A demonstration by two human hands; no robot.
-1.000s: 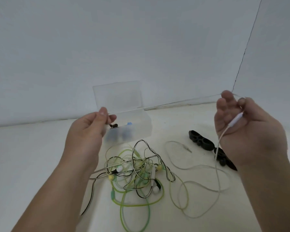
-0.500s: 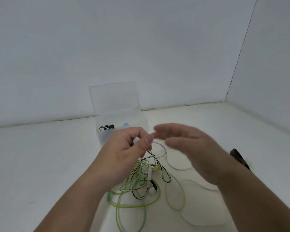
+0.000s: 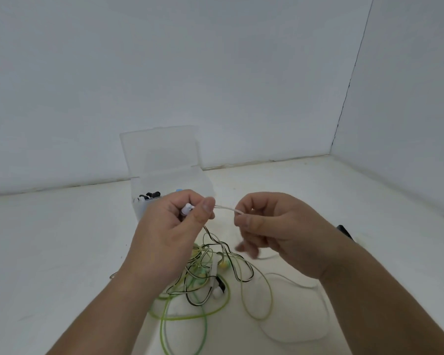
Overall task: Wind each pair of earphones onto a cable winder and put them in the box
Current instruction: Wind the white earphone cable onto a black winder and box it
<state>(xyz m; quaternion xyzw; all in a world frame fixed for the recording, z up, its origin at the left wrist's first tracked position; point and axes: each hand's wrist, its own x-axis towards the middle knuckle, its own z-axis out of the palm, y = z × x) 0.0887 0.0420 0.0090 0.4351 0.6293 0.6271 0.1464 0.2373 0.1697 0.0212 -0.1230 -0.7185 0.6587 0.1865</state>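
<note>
My left hand pinches the white earbud end of a white earphone cable. My right hand pinches the same cable a short way to the right, so a short stretch spans between the hands. The rest of the white cable trails in loops on the table at the right. Below the hands lies a tangle of green and black-and-white earphones. The clear plastic box stands open behind my left hand, with black and blue items inside. A black cable winder shows partly behind my right wrist.
White walls close off the back and the right side, meeting in a corner at the far right. The white table stretches out to the left of the box and the tangle.
My hands came together from far apart. The right hand let go of the cable's inline remote and now pinches the cable close to the left hand, which holds the earbud in front of the box.
</note>
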